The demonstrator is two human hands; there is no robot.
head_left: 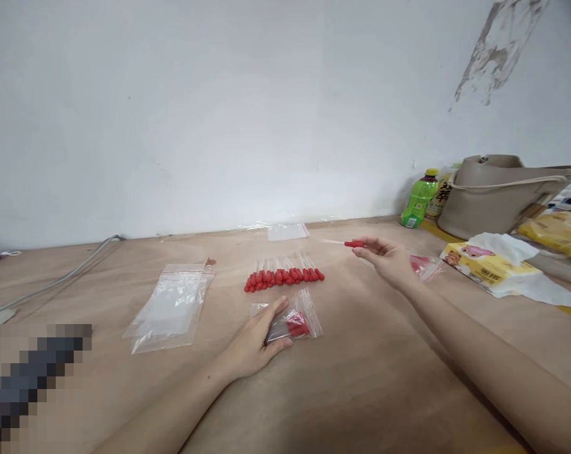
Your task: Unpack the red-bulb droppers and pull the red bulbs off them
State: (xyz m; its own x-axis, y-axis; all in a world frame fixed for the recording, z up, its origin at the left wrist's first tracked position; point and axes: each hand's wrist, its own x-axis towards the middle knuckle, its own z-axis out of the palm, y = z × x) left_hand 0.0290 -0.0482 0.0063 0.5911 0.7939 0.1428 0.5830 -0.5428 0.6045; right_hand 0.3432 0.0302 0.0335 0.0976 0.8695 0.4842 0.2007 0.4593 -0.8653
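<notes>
in the right hand [384, 255], grip pinched at thumb and fingertips: one red-ended stick [354, 244], thin pale end pointing left, over the worktop [361, 384] and to the right of a row of similar red-ended pieces [285, 276]. under the left hand [254, 343], grip spread, thumb and fingers touching the plastic: one clear zip bag [316, 315] with red contents [297, 323], on the near side of the row. also on the worktop: overlapping clear bags [169, 302] at left, flat bag [285, 232] by the wall [219, 113], yellow tissue pack [491, 271], green bottle [416, 205], beige bag [479, 205] at right.
</notes>
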